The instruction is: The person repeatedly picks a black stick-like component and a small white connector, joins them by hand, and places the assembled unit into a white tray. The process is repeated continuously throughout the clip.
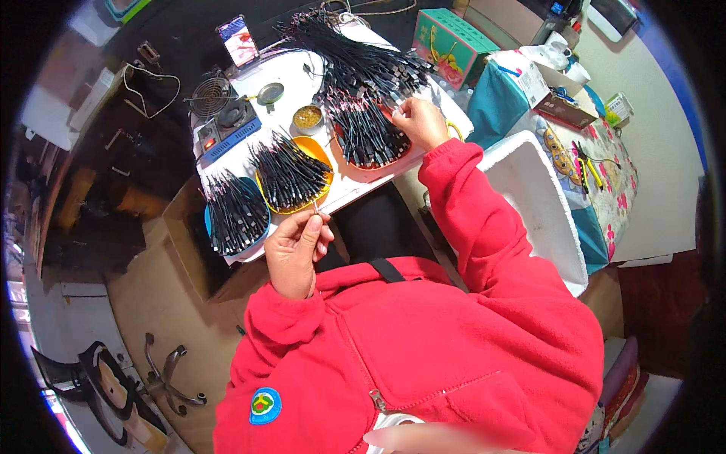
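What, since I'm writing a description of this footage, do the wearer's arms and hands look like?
The left hand and right hand are bare, without gloves. The left sleeve and right sleeve are long, bright red and look like soft fleece, loose and creased, reaching about to the wrists. I can make out no markings on either sleeve.

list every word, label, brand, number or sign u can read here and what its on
None that I can quote with confidence:
Green box: printing on it, too small to read.
White label near the right-hand table's edge: too small to read.
Phone: screen lit, any text too small to read.
Round blue badge on the red jacket: emblem visible, any lettering too small to read.
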The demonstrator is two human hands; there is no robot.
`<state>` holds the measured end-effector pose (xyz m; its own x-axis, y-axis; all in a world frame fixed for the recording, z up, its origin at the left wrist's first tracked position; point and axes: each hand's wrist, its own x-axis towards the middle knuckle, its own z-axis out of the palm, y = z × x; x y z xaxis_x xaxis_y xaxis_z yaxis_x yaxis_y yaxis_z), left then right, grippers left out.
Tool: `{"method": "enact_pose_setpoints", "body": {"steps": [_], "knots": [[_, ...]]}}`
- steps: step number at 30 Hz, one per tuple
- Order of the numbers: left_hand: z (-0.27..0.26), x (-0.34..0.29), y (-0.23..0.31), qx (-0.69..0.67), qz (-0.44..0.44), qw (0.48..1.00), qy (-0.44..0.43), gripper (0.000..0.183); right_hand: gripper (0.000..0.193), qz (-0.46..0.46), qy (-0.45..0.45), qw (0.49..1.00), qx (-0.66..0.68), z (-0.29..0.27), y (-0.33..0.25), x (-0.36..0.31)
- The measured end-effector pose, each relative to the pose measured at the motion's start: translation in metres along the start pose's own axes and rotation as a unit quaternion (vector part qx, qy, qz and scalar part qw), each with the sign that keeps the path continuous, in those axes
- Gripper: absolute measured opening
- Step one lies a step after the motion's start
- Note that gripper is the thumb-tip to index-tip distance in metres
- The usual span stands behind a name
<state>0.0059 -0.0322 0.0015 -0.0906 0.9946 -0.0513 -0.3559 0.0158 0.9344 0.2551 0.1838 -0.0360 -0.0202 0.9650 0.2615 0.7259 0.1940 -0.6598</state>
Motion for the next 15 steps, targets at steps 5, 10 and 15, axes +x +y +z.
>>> {"method": "enact_pose_setpoints", "body": {"steps": [5, 10, 15], "knots": [[0.008, 0.002, 0.001, -0.027, -0.002, 0.999, 0.039, 0.016, 0.015, 0.011, -0.028, 0.987, 0.159, -0.02, -0.024, -0.047], [0.026, 0.027, -0.004, -0.114, -0.017, 0.992, 0.045, 0.019, 0.01, -0.155, 0.045, 0.971, 0.175, -0.002, -0.054, -0.095], [0.036, 0.05, -0.014, -0.149, 0.006, 0.988, 0.028, 0.019, 0.015, -0.02, 0.017, 0.994, 0.108, 0.024, -0.04, -0.044]]}}
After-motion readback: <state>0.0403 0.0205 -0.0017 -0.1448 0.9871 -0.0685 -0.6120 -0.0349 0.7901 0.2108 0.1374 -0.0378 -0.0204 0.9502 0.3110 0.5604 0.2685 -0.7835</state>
